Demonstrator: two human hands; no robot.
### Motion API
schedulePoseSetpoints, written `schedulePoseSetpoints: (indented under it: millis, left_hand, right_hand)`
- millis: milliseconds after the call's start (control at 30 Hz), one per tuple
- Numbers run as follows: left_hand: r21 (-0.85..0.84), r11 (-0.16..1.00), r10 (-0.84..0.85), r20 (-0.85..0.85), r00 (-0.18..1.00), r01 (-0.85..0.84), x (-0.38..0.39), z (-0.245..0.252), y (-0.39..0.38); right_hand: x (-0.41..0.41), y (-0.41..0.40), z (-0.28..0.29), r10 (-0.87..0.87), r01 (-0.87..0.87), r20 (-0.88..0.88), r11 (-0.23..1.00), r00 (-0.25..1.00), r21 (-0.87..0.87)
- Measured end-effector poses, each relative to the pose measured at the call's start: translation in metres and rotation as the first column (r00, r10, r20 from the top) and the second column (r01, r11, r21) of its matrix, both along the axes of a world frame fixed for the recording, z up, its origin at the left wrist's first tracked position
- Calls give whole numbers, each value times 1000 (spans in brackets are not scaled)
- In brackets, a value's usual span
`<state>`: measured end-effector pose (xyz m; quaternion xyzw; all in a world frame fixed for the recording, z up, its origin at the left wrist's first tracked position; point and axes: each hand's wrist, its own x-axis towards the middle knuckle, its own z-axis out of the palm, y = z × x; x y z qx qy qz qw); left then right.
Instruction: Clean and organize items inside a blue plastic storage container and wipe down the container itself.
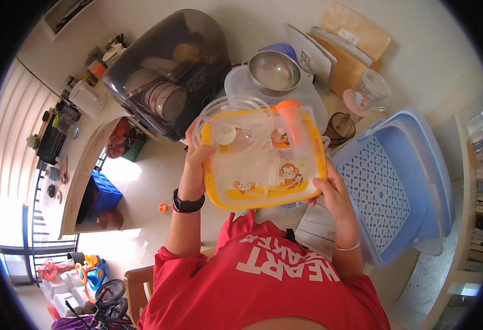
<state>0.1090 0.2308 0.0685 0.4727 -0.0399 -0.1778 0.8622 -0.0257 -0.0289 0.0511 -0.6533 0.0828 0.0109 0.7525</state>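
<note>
A shallow plastic tray (247,202) with a yellow rim and cartoon monkeys is held up in front of my chest. My left hand (198,154) grips its left edge, thumb over the rim. On the opposite side my right hand (331,187) has hold of the lower right corner. Clear plastic tubing (204,123) lies coiled on the tray and hangs past its upper left edge. An orange-topped plastic part (288,106) lies at the upper right, and a small white round piece (226,135) sits within the coil.
Beyond the tray, a steel bowl (274,73) rests on a translucent plastic lid (235,84). A dark-covered dish container (163,70) stands at left. Rightward are a brown glass mug (340,127), a lidded clear cup (371,90) and a blue plastic basin with a perforated insert (375,194).
</note>
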Motion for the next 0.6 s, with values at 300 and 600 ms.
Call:
schedulePoseSetpoints:
  millis: [300,600]
  left_hand:
    - [141,990,-62,246,967,28,30,-5,-23]
    - [285,958,-67,332,941,-32,48,2,-39]
  right_hand:
    - [6,-6,-2,-124,124,-56,992,991,4]
    - [11,-18,-10,-168,170,-34,984,985,44]
